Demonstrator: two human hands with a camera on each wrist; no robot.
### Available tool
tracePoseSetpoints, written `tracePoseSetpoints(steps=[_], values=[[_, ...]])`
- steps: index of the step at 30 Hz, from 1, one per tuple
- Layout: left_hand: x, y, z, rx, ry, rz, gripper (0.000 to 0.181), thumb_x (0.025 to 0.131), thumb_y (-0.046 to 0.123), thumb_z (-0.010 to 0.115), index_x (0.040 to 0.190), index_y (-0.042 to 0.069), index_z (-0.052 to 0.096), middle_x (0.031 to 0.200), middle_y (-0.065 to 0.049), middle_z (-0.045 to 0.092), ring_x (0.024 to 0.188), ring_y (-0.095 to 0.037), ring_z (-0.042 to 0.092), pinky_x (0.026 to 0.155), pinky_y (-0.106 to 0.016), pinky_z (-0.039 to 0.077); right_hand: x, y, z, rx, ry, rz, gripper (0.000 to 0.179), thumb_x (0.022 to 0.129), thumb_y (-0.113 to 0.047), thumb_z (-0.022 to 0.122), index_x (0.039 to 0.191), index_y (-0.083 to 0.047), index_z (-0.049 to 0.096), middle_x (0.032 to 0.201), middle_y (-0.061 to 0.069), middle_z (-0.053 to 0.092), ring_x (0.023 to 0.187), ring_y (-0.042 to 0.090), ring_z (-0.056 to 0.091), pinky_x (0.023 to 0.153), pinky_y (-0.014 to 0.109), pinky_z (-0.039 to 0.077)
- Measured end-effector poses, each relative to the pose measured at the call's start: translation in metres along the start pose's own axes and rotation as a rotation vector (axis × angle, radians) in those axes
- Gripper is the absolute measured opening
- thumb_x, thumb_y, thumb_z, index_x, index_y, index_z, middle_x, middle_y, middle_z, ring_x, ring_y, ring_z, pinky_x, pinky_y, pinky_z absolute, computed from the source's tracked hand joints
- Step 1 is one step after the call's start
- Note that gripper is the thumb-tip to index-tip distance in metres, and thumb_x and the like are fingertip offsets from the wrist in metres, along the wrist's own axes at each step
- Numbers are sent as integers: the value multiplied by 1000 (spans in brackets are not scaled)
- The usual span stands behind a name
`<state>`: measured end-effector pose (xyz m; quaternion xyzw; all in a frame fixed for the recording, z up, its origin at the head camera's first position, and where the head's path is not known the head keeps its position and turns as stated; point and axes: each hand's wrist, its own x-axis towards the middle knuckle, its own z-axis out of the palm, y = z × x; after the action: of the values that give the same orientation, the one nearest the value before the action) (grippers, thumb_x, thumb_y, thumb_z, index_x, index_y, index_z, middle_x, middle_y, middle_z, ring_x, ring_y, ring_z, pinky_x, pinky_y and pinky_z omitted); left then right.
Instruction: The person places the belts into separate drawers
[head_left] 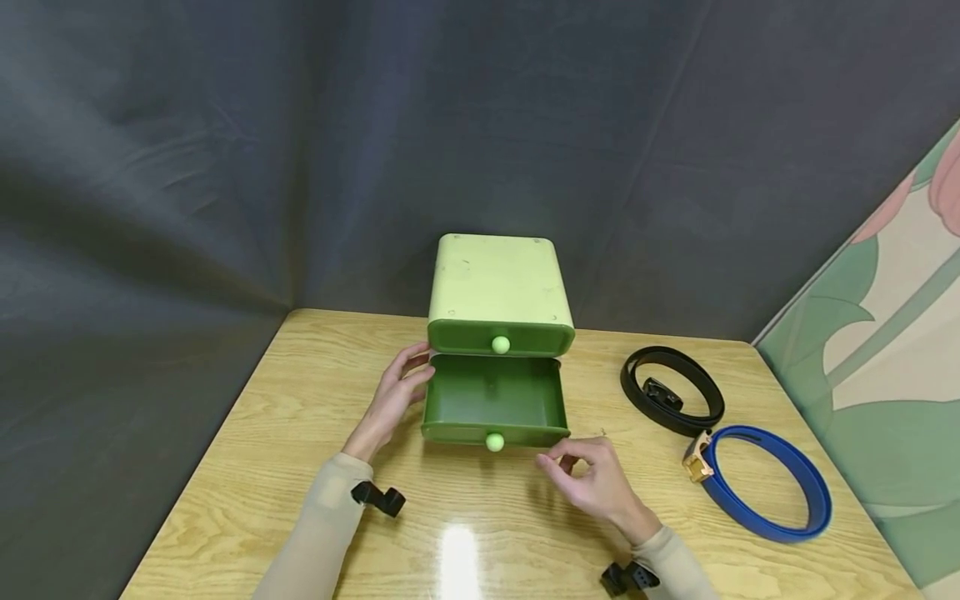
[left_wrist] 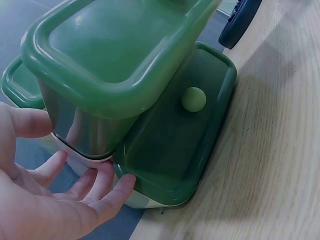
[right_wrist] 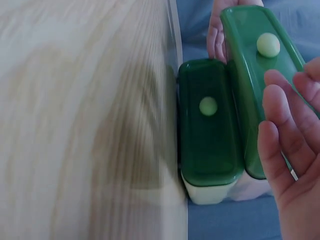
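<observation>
A small chest of drawers [head_left: 498,279], pale yellow-green with dark green fronts, stands at the back of the table. Its middle drawer [head_left: 495,396] is pulled out, and the bare green inside shows. The top drawer [head_left: 501,337] and the bottom drawer [left_wrist: 165,145] are closed; each front has a round pale knob. My left hand [head_left: 387,408] rests its fingertips against the chest's left side, beside the pulled-out drawer. Close to that drawer's right front corner, my right hand [head_left: 592,477] has loosely bent fingers and holds nothing; whether it touches the drawer I cannot tell.
On the right of the wooden table [head_left: 300,433] lie a coiled black belt [head_left: 705,387] and a coiled blue belt [head_left: 810,492] with a gold buckle [head_left: 697,460]. A dark curtain [head_left: 480,125] hangs behind, and a flower-patterned panel [head_left: 892,350] borders the right side.
</observation>
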<state>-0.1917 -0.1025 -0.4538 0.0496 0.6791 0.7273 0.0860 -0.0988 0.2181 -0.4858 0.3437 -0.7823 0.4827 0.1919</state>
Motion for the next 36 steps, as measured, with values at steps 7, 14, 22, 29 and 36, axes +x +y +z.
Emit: tracePoseSetpoints(steps=[7,14,22,29,36], values=[[0,1,0,10,-1,0,56,109,14,55,162,9,38,166,-18,38,154,-37,39,120,-59,44,-6,8,-13,47,-34,19,31,83,17,65,68,-10,69,77,8,80,64,14,74,57,16,56],[0,0,-1,11,-1,2,56,108,14,55,162,8,39,166,-18,39,154,-35,39,119,-58,45,-9,17,-25,22,-17,67,32,85,18,61,82,-11,74,78,5,80,59,13,69,56,18,55],[0,-1,-2,15,5,4,57,108,14,56,161,9,39,165,-18,40,152,-36,42,119,-57,45,-9,21,-31,-133,114,300,20,98,4,66,95,-11,80,81,12,80,49,13,64,45,19,48],[1,-2,-1,24,4,6,57,107,15,56,161,9,40,166,-18,40,151,-38,43,119,-58,44,-7,26,-37,-353,188,490,10,98,-8,72,99,-11,82,92,5,82,71,7,73,60,15,55],[1,-3,-1,16,10,5,56,107,14,57,160,9,41,165,-18,41,149,-38,46,119,-58,45,-8,33,-47,-499,132,546,19,98,-14,72,113,-6,80,112,14,80,89,30,77,81,46,63]])
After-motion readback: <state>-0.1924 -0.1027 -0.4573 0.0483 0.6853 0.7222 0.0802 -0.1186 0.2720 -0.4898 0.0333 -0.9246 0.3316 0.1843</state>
